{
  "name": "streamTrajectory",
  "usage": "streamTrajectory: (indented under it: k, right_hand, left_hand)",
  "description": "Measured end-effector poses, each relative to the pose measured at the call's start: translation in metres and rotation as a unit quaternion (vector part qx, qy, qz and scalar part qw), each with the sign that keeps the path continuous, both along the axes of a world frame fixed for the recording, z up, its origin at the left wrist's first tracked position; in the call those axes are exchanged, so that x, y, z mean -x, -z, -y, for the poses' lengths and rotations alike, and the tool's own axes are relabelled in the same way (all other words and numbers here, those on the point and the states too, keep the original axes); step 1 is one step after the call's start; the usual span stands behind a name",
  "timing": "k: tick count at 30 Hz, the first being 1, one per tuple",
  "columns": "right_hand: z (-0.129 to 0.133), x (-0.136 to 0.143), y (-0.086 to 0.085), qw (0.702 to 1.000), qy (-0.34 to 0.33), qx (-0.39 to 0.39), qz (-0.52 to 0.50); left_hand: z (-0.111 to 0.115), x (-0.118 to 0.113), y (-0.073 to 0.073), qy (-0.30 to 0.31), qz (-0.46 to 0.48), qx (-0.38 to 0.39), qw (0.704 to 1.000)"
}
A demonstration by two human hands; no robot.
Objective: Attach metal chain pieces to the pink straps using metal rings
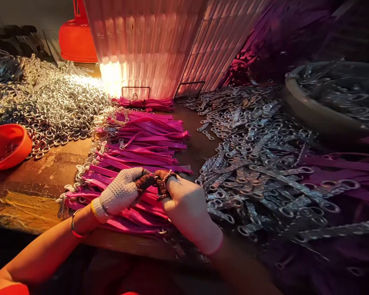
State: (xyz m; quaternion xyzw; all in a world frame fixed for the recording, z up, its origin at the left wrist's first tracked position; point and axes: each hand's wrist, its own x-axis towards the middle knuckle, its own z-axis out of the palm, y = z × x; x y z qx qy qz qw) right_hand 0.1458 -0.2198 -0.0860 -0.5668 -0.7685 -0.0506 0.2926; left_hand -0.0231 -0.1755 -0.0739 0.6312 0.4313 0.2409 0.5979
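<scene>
Over flat, glossy magenta straps (132, 157), left hand (119, 194) and right hand (187, 205) meet, fingers curled, hiding contact; I can't tell what's gripped.

- The left forearm (46, 250) is slanting up and inward from the lower left, its skin showing bare below the glove cuff (98, 209)
- The left wrist (81, 223) is wearing narrow bands and lining up nearly straight with the forearm
- The left hand (121, 193) is wearing a pale dotted glove, turning its back upward and pointing its dark-covered fingers (145, 182) to the right
- The right forearm (238, 264) is reaching in from the lower right, mostly in shadow
- The right hand (186, 203) is facing its back upward, bending its fingers inward
- Both hands are meeting at the fingertips, their exact grip hiding from view
</scene>
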Motion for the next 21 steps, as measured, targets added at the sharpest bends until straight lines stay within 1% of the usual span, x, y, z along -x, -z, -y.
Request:
streamTrajectory:
  k: [2, 4, 6, 8, 9, 11, 12, 13, 14, 15, 17, 19, 21]
  right_hand:
    - [0.002, -0.001, 0.003, 1.0, -0.006, -0.019, 0.017]
    - [0.003, -0.002, 0.008, 0.999, -0.013, -0.031, 0.043]
    - [0.005, -0.003, 0.011, 0.998, -0.015, -0.025, 0.051]
    - [0.007, -0.005, 0.009, 0.999, 0.001, 0.003, 0.038]
    - [0.008, -0.005, 0.006, 0.999, 0.011, 0.028, 0.03]
    - [0.009, -0.006, -0.006, 0.994, 0.013, 0.102, 0.028]
    - [0.009, -0.006, -0.014, 0.988, 0.007, 0.149, 0.037]
    - [0.007, -0.006, -0.021, 0.978, 0.002, 0.203, 0.052]
    - [0.006, -0.006, -0.028, 0.964, 0.003, 0.257, 0.073]
    - [0.004, -0.006, -0.034, 0.947, 0.016, 0.306, 0.096]
    - [0.0, -0.006, -0.039, 0.916, 0.055, 0.372, 0.14]
    - [0.0, -0.006, -0.038, 0.902, 0.072, 0.389, 0.174]
    - [0.002, -0.008, -0.033, 0.904, 0.051, 0.373, 0.2]
  left_hand:
    - [-0.001, 0.002, 0.002, 0.017, -0.04, -0.101, 0.994]
    - [-0.002, 0.002, 0.006, 0.032, -0.072, -0.188, 0.979]
    - [-0.001, 0.002, 0.012, 0.056, -0.101, -0.233, 0.966]
    - [0.0, 0.002, 0.018, 0.077, -0.105, -0.231, 0.964]
    - [0.001, 0.002, 0.02, 0.081, -0.093, -0.212, 0.97]
    - [0.003, 0.001, 0.021, 0.076, -0.057, -0.138, 0.986]
    - [0.004, 0.0, 0.02, 0.066, -0.045, -0.104, 0.991]
    - [0.005, -0.001, 0.02, 0.053, -0.042, -0.086, 0.994]
    - [0.005, -0.002, 0.02, 0.04, -0.047, -0.087, 0.994]
    - [0.007, -0.004, 0.02, 0.032, -0.054, -0.106, 0.992]
    - [0.009, -0.007, 0.022, 0.031, -0.071, -0.153, 0.985]
    - [0.013, -0.011, 0.026, 0.044, -0.089, -0.175, 0.98]
    - [0.015, -0.015, 0.029, 0.048, -0.102, -0.178, 0.978]
